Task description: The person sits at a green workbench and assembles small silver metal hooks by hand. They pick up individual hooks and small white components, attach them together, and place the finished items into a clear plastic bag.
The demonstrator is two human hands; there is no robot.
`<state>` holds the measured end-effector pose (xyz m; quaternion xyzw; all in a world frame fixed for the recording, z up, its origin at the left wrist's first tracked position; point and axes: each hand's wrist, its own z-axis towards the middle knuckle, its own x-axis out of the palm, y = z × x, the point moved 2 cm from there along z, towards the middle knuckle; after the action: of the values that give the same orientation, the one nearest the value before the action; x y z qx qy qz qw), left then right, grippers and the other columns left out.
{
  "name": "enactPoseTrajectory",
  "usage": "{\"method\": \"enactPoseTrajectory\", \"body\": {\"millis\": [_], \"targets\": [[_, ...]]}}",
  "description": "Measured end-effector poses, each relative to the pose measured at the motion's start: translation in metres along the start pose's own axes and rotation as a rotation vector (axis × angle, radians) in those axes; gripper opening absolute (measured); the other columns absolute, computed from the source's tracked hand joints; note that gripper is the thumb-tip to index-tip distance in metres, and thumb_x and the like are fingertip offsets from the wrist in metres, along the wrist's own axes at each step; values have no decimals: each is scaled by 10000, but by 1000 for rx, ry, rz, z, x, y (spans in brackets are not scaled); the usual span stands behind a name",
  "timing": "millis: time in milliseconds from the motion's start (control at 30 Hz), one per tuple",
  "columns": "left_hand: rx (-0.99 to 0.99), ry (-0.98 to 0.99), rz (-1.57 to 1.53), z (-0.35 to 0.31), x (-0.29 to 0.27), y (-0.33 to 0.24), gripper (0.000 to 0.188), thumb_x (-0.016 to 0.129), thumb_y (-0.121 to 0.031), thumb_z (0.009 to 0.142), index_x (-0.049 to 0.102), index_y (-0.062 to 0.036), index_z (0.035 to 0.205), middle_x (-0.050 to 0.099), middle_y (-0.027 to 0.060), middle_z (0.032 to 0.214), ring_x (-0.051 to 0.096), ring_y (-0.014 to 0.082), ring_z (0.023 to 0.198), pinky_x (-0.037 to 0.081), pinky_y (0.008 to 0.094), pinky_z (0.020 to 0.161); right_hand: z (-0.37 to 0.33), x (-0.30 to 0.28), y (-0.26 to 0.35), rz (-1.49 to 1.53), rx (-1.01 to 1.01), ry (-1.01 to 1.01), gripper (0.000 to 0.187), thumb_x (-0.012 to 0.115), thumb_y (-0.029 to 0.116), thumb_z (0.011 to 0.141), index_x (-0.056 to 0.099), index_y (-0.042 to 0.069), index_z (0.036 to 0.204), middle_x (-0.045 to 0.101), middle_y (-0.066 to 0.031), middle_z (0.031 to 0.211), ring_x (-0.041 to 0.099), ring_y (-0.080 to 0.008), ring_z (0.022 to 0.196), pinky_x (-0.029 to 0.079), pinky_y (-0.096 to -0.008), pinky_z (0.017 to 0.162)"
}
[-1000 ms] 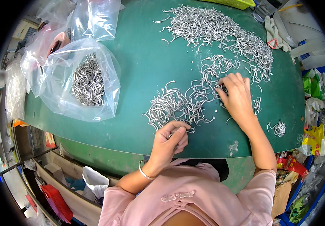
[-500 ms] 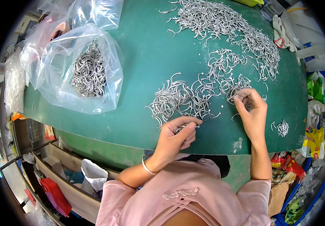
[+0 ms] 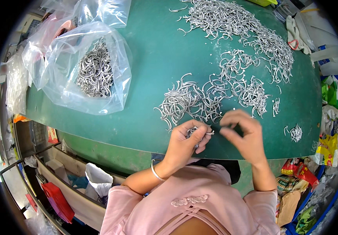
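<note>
We see the green table (image 3: 157, 58) filling the upper and middle frame, its near edge bending across the lower centre. On it at upper left sits a clear plastic bag (image 3: 114, 90), open and crumpled, with a heap of silvery wire hooks (image 3: 94, 72) inside. A wide drift of loose hooks (image 3: 239, 23) spreads from top centre down the upper right, and a nearer tangle (image 3: 200, 100) lies in the middle, just above our hands. A tiny cluster (image 3: 295, 132) sits apart at the right edge.

Our left hand (image 3: 184, 143), lower centre, is curled nearly closed around a small bundle of hooks (image 3: 193, 133); thin, pale grey, curved metal pieces show between the fingers. One piece (image 3: 210, 133) sticks out of the fist, its long axis roughly level, pointing right toward the other hand. The fingers hide most of the bundle, so we cannot tell how many pieces it holds or which way the rest lie.

Our right hand (image 3: 243, 135), just beside it, is loosely curled with thumb and forefinger drawn together; it is blurred, and we cannot tell whether anything is pinched there. A thin bracelet (image 3: 156, 172) rings the left wrist. Bags and packets at the far right rim are cut off by the frame
</note>
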<state>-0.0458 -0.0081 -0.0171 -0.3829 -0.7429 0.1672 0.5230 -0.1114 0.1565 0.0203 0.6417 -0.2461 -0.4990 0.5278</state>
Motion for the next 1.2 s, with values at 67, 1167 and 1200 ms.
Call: {"method": "enactPoseTrajectory", "body": {"millis": [67,1167,1200], "targets": [[75,-1,8,1,1,-1,204,551,-195,940,572,7,928,554,81,786,467,106,590,351,218,464,16,-8,-5,-306,-160,-115,223,669,-25,725,656,16,944,622,-95,912,578,-246,840,461,-347,717],[-8,-23,71,-3,10,-5,221,620,-39,866,572,7,1077,512,-11,793,412,37,586,323,177,470,-15,11,-21,798,401,-46,82,631,-4,835,656,-33,908,669,-98,892,600,-126,768,477,-250,686],[-7,-30,77,-3,11,-6,217,622,-29,860,583,10,1070,522,-17,793,419,23,581,337,173,476,-16,12,-20,758,379,-38,85,634,-15,829,656,-33,909,664,-97,901,595,-126,783,471,-249,697]]}}
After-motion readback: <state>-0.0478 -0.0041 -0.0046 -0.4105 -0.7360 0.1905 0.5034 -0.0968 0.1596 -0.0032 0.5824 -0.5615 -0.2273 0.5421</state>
